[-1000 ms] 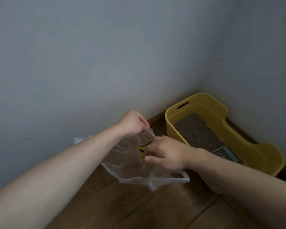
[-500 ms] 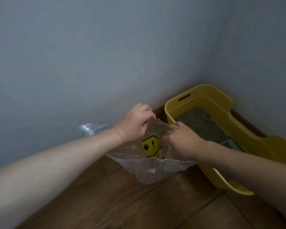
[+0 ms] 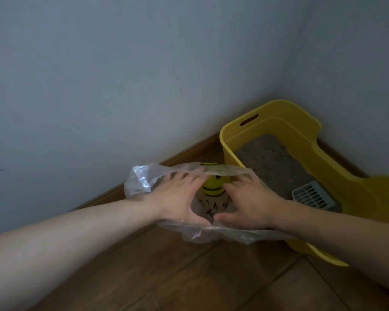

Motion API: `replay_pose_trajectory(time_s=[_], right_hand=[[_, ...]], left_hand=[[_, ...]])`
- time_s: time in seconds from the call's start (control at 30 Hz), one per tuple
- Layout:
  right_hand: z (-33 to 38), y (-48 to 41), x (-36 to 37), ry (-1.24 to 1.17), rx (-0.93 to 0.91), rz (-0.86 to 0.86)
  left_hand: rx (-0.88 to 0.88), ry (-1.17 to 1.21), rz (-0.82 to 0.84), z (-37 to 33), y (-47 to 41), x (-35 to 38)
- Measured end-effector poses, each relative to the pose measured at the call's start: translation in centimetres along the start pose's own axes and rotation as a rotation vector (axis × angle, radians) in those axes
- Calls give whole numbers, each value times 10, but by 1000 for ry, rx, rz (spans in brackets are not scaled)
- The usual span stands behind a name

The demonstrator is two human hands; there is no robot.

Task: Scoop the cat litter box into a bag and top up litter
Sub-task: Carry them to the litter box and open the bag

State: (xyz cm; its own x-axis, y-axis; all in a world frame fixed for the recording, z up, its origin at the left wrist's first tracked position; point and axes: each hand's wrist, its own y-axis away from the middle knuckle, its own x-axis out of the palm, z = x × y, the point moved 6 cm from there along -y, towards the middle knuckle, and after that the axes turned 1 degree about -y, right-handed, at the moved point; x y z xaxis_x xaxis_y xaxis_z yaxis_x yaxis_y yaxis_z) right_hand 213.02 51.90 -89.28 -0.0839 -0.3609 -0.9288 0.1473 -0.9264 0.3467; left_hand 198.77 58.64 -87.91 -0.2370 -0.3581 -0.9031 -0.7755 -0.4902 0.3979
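We have both hands inside the mouth of the clear plastic bag [image 3: 139,180], which sits over the wooden floor [image 3: 189,277] just left of the yellow litter box [image 3: 323,167] in the far right corner. Our left hand [image 3: 177,198] and right hand [image 3: 249,203] lie palm down, fingers spread and straight, stretching the film apart, thumbs close together. A grey slotted scoop [image 3: 310,196] lies on the litter [image 3: 267,158] inside the box

Both hands out, fingers spread.
My left hand [image 3: 177,198] and right hand [image 3: 250,204] lay palm-down side by side, thumbs nearly touching.
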Motion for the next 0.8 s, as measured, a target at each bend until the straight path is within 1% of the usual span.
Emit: replay_pose_trajectory(time_s=[0.07, 0.13, 0.2, 0.3, 0.37, 0.43, 0.47, 0.5, 0.53, 0.6, 0.63, 0.67, 0.7, 0.73, 0.8], right_hand=[[-2, 4, 7, 71, -15, 73], [-6, 4, 12, 81, -68, 109], [-13, 2, 18, 103, -115, 135], [-18, -4, 21, 174, -212, 99], [-17, -7, 18, 154, -254, 64], [-15, -9, 13, 103, -277, 49], [-14, -10, 10, 74, -281, 53], [-14, -12, 8, 46, -284, 54], [-13, -14, 6, 25, -289, 53], [-13, -20, 3, 0, -313, 30], [-13, -22, 2, -22, -334, 3], [-12, -24, 0, -59, -357, -33], [-11, -25, -1, -97, -379, -73], [-10, -26, -2, -119, -397, -111], [-5, -25, -4, -132, -413, -157]], left_hand=[[-63, 72, 46, 10, -3, 10], [-84, 142, 38, 18, -6, 18], [-102, 276, 26, 30, -7, 25], [-113, 415, 53, 43, -6, 33], [-82, 455, 66, 43, -4, 33], [-37, 434, 50, 40, -4, 27], [20, 372, 31, 36, -4, 23], [118, 290, -7, 29, -4, 15], [259, 204, -78, 18, -2, 5], [549, 49, -300, -6, 7, -18], [632, -26, -410, -13, 9, -26], [638, -120, -482, -17, 7, -31], [556, -214, -478, -16, -2, -33], [420, -278, -413, -10, -11, -34], [157, -276, -214, 14, -25, -26]])
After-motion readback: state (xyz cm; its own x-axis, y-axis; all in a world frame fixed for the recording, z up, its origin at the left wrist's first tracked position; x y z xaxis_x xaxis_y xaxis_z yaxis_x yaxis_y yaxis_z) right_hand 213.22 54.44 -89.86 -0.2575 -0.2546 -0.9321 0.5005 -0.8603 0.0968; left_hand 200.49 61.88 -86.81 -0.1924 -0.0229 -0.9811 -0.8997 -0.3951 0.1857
